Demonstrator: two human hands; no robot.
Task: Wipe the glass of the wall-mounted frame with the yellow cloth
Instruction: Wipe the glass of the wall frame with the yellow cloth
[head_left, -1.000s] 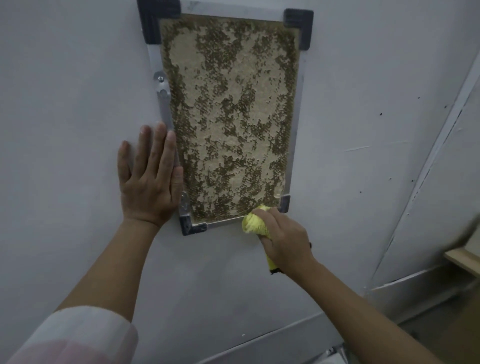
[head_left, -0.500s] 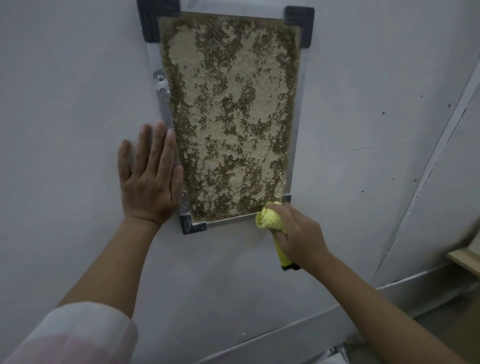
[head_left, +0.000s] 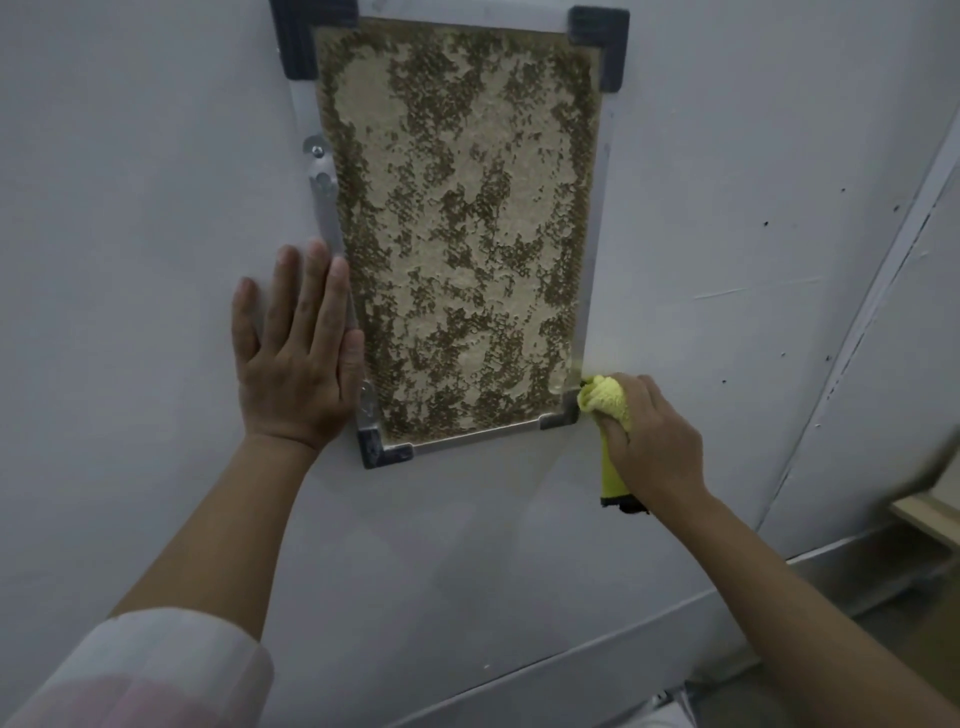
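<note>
My left hand (head_left: 296, 364) lies flat beside the frame (head_left: 592, 291); my right grip (head_left: 652, 441) clamps the bunched cloth (head_left: 605, 402) against its lower right corner.

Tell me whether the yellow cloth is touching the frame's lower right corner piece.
Touching. In the head view the bunched yellow cloth, gripped by the right hand, overlaps the outer edge of the frame's lower right corner piece with no gap visible.

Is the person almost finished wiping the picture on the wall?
Hard to tell: no cleaned patch shows on the glass. Right now the right hand bunches the yellow cloth against the frame's lower right corner, off the glass. The left hand lies flat beside the frame's left edge. The glass above looks still to wipe.
</note>
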